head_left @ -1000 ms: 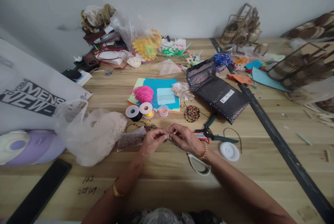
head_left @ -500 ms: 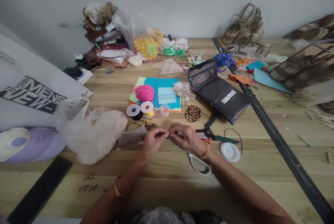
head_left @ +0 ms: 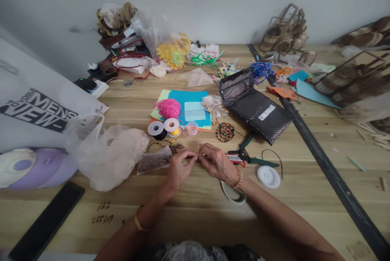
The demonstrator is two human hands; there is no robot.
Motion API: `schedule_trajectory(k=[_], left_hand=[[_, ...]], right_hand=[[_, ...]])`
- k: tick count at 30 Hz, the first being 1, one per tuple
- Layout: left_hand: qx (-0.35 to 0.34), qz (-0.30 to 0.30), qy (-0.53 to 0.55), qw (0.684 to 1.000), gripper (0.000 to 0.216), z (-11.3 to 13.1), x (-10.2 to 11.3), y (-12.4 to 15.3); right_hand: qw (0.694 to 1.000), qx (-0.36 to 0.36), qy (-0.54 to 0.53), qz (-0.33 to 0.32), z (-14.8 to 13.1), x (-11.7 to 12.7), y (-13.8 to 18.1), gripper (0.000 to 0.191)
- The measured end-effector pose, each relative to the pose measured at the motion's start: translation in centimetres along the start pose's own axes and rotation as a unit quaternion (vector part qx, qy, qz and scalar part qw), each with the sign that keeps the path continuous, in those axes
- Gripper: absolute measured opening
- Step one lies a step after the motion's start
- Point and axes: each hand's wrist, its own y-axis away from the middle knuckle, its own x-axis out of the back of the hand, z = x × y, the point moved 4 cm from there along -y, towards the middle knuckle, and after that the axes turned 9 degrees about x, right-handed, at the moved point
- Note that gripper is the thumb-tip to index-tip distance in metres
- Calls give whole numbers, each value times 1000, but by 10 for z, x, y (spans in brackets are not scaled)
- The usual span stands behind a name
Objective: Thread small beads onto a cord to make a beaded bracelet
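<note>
Your left hand (head_left: 180, 167) and right hand (head_left: 217, 164) pinch at the fingertips, tips almost meeting; the piece gripped is too small to identify. Thin cord (head_left: 201, 142) curves just beyond your right fingers: probably light, limp, slippery; best pinched near its end.

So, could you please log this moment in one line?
left hand: pinched; right hand: curled close by; held: too small to tell; near left: clear packet; near right: green-handled pliers
</note>
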Motion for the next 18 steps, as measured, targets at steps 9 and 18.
schedule_trajectory(k=[9, 18], left_hand=[[19, 2, 4, 1000, 10, -4, 2, -2], [40, -16, -3, 999, 5, -3, -1, 3]], right_hand=[[999, -27, -41, 9, -3, 6, -3, 10], [957, -123, -264, -1, 16, 2, 0, 18]])
